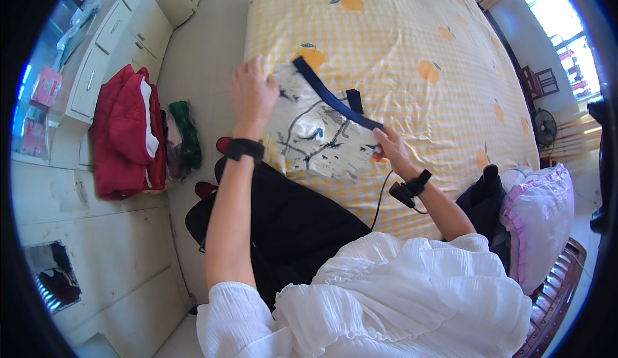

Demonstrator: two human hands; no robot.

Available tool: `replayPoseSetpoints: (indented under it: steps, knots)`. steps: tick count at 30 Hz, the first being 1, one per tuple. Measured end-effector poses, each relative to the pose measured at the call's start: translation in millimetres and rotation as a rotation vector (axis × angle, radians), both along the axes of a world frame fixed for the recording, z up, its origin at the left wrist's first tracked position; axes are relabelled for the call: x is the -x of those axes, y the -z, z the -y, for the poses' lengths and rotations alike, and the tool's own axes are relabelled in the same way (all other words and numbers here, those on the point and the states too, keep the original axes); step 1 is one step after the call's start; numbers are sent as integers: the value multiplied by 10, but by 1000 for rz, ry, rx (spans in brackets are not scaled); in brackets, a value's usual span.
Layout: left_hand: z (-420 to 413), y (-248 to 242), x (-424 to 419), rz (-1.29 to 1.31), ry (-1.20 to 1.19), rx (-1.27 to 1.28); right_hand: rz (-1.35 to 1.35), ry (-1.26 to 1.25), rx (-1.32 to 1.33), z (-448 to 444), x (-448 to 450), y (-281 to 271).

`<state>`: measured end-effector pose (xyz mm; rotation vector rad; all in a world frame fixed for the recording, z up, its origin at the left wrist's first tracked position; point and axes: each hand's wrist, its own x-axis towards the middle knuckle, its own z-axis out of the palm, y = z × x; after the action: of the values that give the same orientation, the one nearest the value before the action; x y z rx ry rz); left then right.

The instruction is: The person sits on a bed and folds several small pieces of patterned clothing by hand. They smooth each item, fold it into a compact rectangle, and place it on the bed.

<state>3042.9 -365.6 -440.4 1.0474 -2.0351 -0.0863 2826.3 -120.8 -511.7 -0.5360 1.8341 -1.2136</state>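
A pale garment (309,126) with dark, brushstroke-like print and a navy band lies on the bed. My right hand (392,148) pinches the near right end of the navy band (333,100), which runs diagonally up to the left. A second dark strip (355,101) shows behind it. My left hand (253,92), slightly blurred, is at the garment's left edge, thumb apart from the fingers, with nothing visible in it. Whether its thumb touches the cloth is unclear. Each wrist wears a black strap; the right one carries a small black device (404,194) with a cable.
The bed has a yellow checked sheet (396,34) with orange fruit prints. At left, a red padded garment (126,136) hangs by a white drawer cabinet (108,30), beside green packaging (185,131). A lilac-trimmed pillow (540,227), dark cloth (483,199) and a fan (544,125) are at right.
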Motion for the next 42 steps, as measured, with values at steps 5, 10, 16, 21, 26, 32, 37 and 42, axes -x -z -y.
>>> replayPoseSetpoints:
  steps: [5, 10, 16, 21, 26, 32, 37, 42]
  knots:
    - [-572, 784, -213, 26, 132, -473, -531, -48, -246, -454, 117, 446]
    - [-901, 1156, -489, 139, 48, -1038, -649, -417, -38, -623, -489, 441]
    - [-1143, 1258, -457, 203, 129, -1117, -625, -449, -153, -386, -696, 516]
    - [-1142, 1355, -445, 251, 142, -1158, -492, -513, -218, -380, -598, 515]
    - [-1107, 1434, -426, 264, 83, -1103, -500, -362, -163, -368, -627, 381]
    - [-982, 1574, -386, 368, 105, -1298, -634, -292, -189, -373, -707, 269]
    - [-930, 1673, -388, 141, 134, -1519, -753, -364, -247, -457, -741, 323]
    - [-886, 1644, -367, -22, 90, -1685, -677, -430, -264, -558, -799, 488]
